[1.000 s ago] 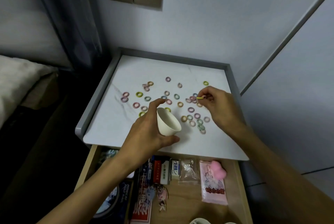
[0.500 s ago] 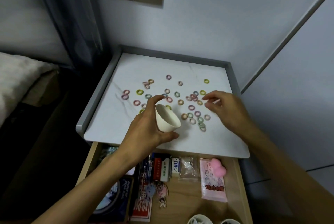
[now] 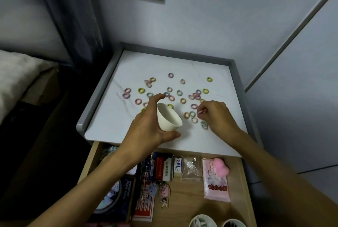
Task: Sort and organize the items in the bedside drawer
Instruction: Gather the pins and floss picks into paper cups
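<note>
Your left grip (image 3: pixel 146 128) is wrapped round the white cup (image 3: pixel 169 117), thumb under it and forefinger arched over the rim, the mouth tipped toward 2 o'clock. Your right grip (image 3: pixel 217 117) pinches a pink ring (image 3: pixel 200 112) between thumb and fingertip, near the cup at its 3 o'clock. I cannot tell whether the ring is lifted clear of the bench (image 3: pixel 210 140).

A second ago that grip pinched a yellow ring farther back, toward 1 o'clock. Half a second ago its fingers were spread over the pile and held nothing. A yellow-green ring (image 3: pixel 205 91) now lies about there, so I judge you let it go rather than dropping it in the cup, and chose the pink one instead. The cup has barely moved. What shows of its inside looks bare, so the sorting seems hardly begun.

The other rings (image 3: pixel 180 92) are scattered over the bench from 9 to 2 o'clock of the cup. Some touch or overlap beside your right grip, so a pinch may lift a neighbour. Only rings lying flat sit between the pinched one and the cup's mouth.

At 6 o'clock the drawer (image 3: pixel 193 197) stands open, holding small boxes (image 3: pixel 167 169), a clear bag (image 3: pixel 190 168), a pink packet (image 3: pixel 216 186) and key charms (image 3: pixel 163 192). Two bowls (image 3: pixel 202 221) show at the lower edge.
</note>
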